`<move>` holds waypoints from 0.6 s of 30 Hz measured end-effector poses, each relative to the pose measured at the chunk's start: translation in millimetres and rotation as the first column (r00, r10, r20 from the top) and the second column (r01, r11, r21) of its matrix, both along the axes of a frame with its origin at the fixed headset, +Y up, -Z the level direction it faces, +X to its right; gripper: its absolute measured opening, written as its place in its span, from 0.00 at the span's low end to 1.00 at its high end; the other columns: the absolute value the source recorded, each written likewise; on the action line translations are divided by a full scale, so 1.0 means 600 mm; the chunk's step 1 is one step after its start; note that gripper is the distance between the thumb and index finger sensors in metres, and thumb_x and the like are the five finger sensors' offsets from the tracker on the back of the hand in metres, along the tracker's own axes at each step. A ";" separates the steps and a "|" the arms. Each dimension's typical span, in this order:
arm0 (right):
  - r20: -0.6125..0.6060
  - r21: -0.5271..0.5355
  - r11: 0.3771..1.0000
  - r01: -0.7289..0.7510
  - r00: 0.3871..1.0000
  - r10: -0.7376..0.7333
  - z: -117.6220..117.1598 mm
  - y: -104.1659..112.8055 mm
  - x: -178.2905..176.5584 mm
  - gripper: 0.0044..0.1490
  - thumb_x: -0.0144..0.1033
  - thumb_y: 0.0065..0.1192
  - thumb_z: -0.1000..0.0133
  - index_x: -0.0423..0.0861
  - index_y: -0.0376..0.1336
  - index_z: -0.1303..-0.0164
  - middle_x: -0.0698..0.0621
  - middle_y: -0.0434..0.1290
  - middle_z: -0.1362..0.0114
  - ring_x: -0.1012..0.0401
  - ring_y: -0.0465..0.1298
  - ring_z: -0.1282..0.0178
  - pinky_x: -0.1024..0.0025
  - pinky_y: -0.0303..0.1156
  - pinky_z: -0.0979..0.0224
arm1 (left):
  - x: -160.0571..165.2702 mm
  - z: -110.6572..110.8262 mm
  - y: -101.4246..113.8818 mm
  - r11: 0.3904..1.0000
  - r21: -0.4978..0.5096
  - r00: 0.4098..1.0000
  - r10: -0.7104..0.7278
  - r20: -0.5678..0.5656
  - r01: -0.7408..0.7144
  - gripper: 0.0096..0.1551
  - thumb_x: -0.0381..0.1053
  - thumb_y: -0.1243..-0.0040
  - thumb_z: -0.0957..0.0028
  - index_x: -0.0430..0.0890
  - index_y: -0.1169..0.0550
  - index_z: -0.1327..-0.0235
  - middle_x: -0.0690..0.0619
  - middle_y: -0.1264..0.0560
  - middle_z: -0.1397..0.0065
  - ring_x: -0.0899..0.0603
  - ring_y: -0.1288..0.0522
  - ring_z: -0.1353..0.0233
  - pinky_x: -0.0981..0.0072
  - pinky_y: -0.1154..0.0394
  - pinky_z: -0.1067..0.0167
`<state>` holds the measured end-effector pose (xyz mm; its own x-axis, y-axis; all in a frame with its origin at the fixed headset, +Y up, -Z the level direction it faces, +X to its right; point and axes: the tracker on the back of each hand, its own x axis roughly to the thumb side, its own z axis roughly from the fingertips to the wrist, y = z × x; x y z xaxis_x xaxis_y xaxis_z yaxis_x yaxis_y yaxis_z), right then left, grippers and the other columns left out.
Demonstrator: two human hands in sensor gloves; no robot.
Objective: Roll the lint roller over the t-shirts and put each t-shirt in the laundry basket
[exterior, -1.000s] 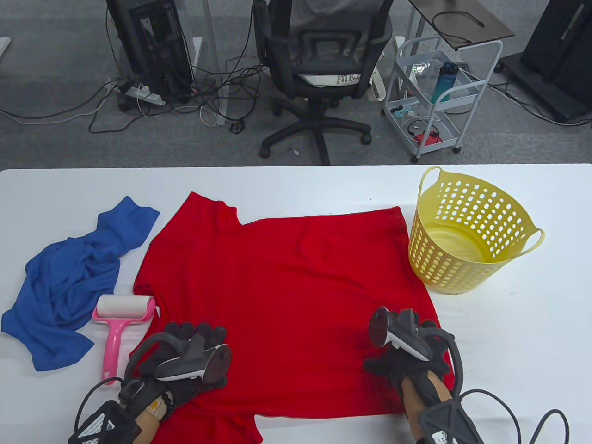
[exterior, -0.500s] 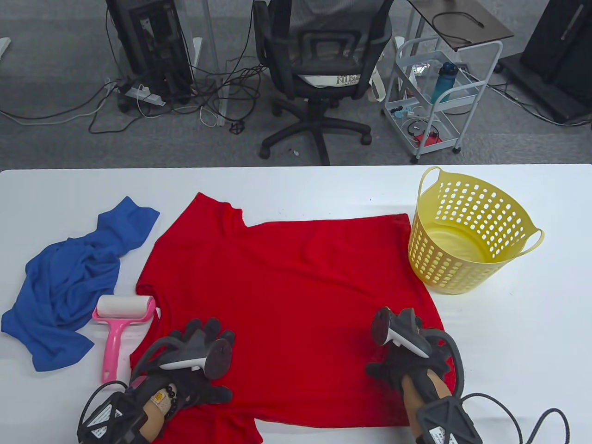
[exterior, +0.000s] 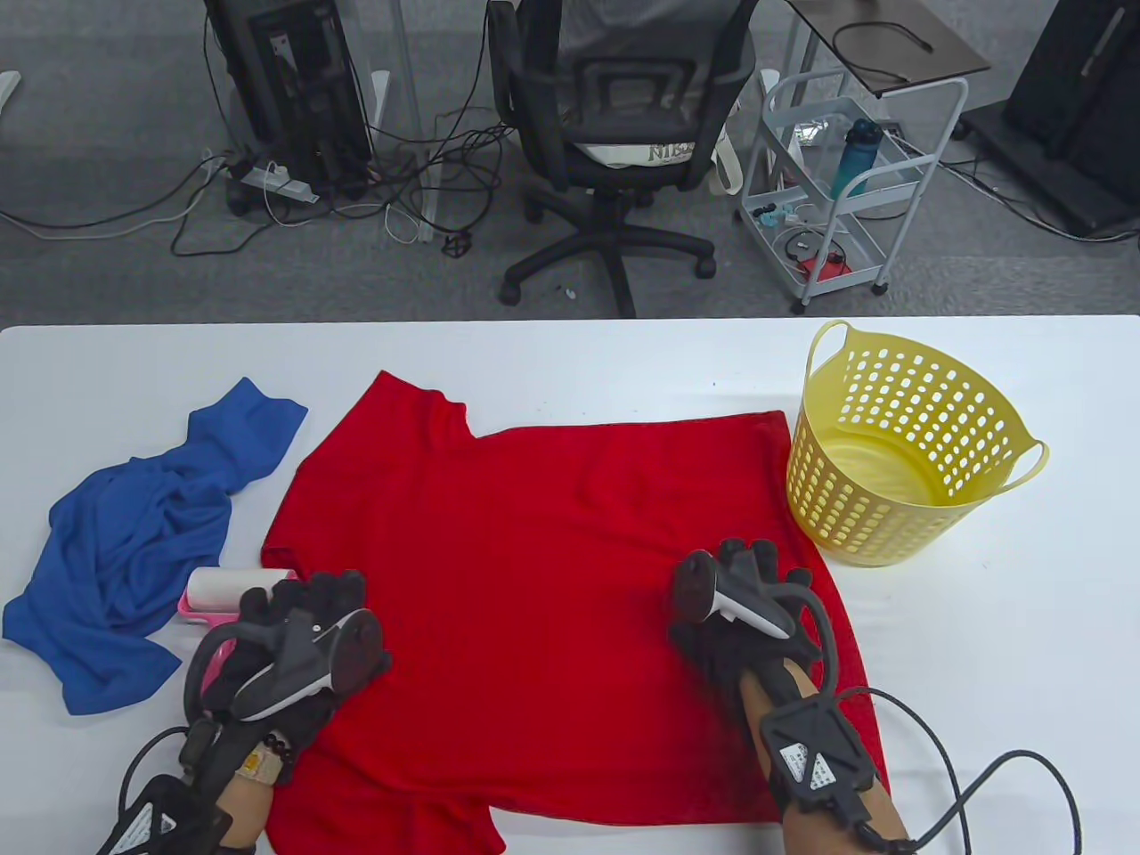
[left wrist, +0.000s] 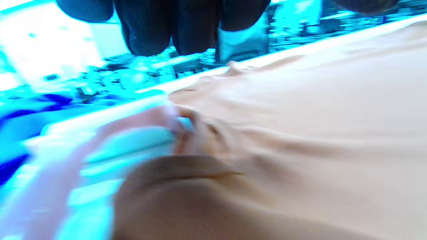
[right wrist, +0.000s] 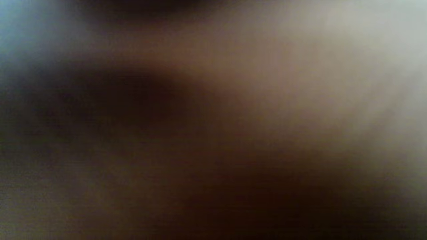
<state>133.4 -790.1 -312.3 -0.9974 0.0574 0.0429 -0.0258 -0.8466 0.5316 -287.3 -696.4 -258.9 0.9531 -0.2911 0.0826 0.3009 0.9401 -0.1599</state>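
— Where is everything?
— A red t-shirt [exterior: 570, 570] lies flat mid-table, yellow laundry basket [exterior: 899, 445] at its right, crumpled blue t-shirt [exterior: 134, 534] far left.

— And the hands?
— The right hand [exterior: 748, 614] rests on the shirt, fingers straight. The left hand [exterior: 294, 641] covers the pink lint roller [exterior: 218, 592]; its grip cannot be told.

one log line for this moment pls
left hand over lint roller, grip unclear | right hand flat on red t-shirt | basket empty
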 end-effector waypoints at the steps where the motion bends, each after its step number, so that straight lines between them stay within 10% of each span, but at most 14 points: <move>1: 0.028 -0.080 0.994 0.078 0.997 -0.076 0.004 -0.013 0.009 0.51 0.65 0.25 0.56 0.56 0.15 0.34 0.36 0.13 0.29 0.33 0.20 0.28 0.22 0.30 0.32 | -0.018 -0.003 0.004 1.000 0.012 0.997 -0.012 -0.072 0.013 0.53 0.73 0.54 0.58 0.46 0.38 0.22 0.41 0.28 0.20 0.29 0.29 0.23 0.28 0.36 0.32; 7: 0.077 -0.137 0.975 0.175 0.983 -0.165 0.007 -0.025 0.020 0.52 0.67 0.25 0.55 0.60 0.09 0.39 0.44 0.03 0.35 0.40 0.07 0.34 0.26 0.13 0.38 | -0.111 -0.015 -0.005 0.986 -0.143 0.896 -0.139 -0.423 0.086 0.62 0.76 0.50 0.62 0.38 0.39 0.21 0.37 0.25 0.23 0.28 0.24 0.27 0.30 0.28 0.36; 18: 0.076 -0.136 0.975 0.175 0.983 -0.166 0.007 -0.026 0.020 0.53 0.67 0.25 0.55 0.60 0.09 0.39 0.44 0.03 0.35 0.40 0.07 0.34 0.25 0.13 0.38 | -0.153 -0.039 -0.057 0.963 -0.266 0.861 -0.096 -0.500 -0.047 0.41 0.64 0.45 0.51 0.38 0.25 0.34 0.50 0.12 0.42 0.42 0.12 0.42 0.43 0.19 0.44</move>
<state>145.6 -805.9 -308.3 -0.9728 0.2279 -0.0408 -0.2008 -0.7430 0.6384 -379.3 -730.4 -282.3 0.8762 -0.3506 -0.3307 0.1336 0.8360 -0.5323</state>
